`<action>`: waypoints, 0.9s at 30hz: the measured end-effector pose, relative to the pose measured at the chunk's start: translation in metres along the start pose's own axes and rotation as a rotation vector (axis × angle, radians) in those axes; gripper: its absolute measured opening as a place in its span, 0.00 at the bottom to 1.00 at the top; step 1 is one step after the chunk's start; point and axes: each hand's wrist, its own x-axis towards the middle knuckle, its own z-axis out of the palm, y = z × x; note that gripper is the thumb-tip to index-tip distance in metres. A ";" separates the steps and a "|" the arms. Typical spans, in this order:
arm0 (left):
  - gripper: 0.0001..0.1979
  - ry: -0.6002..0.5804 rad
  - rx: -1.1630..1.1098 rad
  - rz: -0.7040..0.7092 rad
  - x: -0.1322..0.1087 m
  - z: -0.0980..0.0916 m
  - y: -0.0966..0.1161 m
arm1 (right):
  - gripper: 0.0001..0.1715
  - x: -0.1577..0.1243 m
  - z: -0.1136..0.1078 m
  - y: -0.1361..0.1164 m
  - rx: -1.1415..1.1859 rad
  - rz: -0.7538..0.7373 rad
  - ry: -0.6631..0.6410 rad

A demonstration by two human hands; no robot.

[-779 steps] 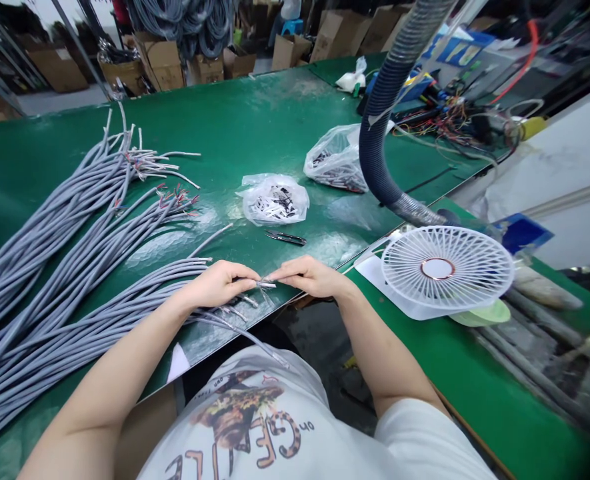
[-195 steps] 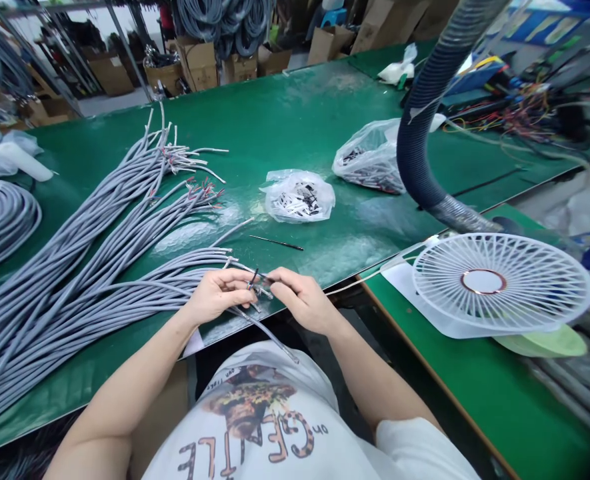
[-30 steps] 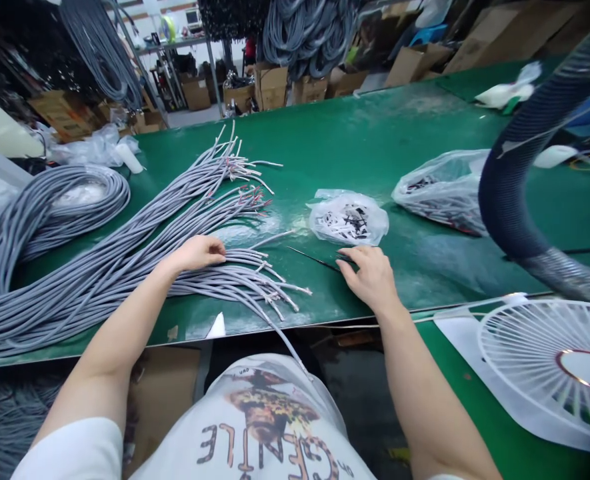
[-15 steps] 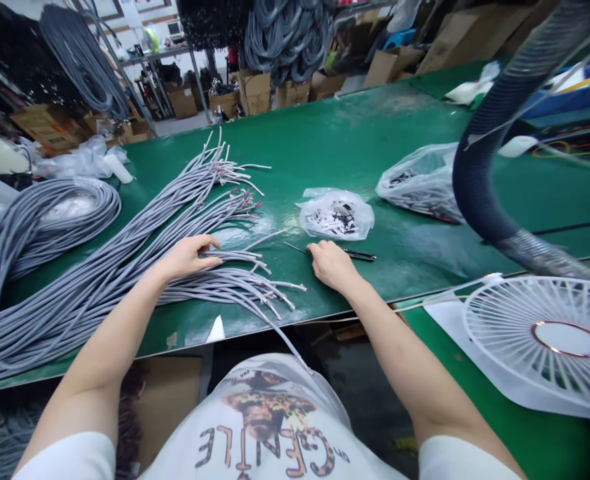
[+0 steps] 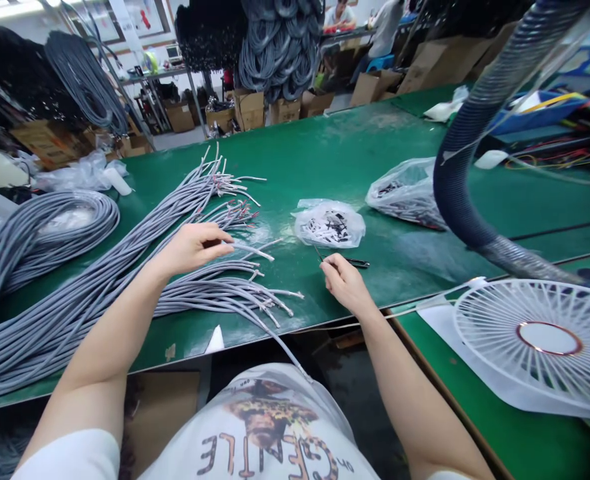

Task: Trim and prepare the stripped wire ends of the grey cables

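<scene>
My left hand is closed around one grey cable and holds its stripped end just above the fanned bunch of grey cables on the green table. My right hand pinches a thin black tweezer-like tool near the table's front edge. Dark snips lie right beside its fingers. A small clear bag of black and white parts sits just beyond the right hand.
A second clear bag of parts lies further right, beside a ribbed grey hose that hangs down. A white fan lies on the lower green bench. A coil of grey cable rests at left. Boxes, cable bundles and people fill the back.
My left hand has lifted one cable out of the bunch. My right hand has picked up the thin black tool from the table and drawn back slightly.
</scene>
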 end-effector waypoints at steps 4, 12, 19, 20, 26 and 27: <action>0.11 -0.225 -0.023 0.017 0.012 0.033 0.016 | 0.12 -0.023 0.003 -0.018 0.298 0.028 -0.026; 0.13 -0.511 -0.861 -0.551 0.013 0.086 0.012 | 0.19 -0.059 0.016 -0.042 0.274 -0.007 -0.022; 0.17 -0.378 -1.381 -0.559 -0.009 0.114 -0.004 | 0.19 -0.069 0.037 -0.048 0.107 -0.120 -0.031; 0.17 -0.358 -1.406 -0.555 -0.011 0.116 -0.004 | 0.19 -0.069 0.039 -0.049 0.087 -0.114 -0.043; 0.19 -0.290 -1.350 -0.561 -0.012 0.120 0.000 | 0.21 -0.070 0.048 -0.053 0.060 -0.065 -0.059; 0.19 -0.294 -1.317 -0.554 -0.013 0.120 0.001 | 0.22 -0.070 0.049 -0.053 0.061 -0.056 -0.059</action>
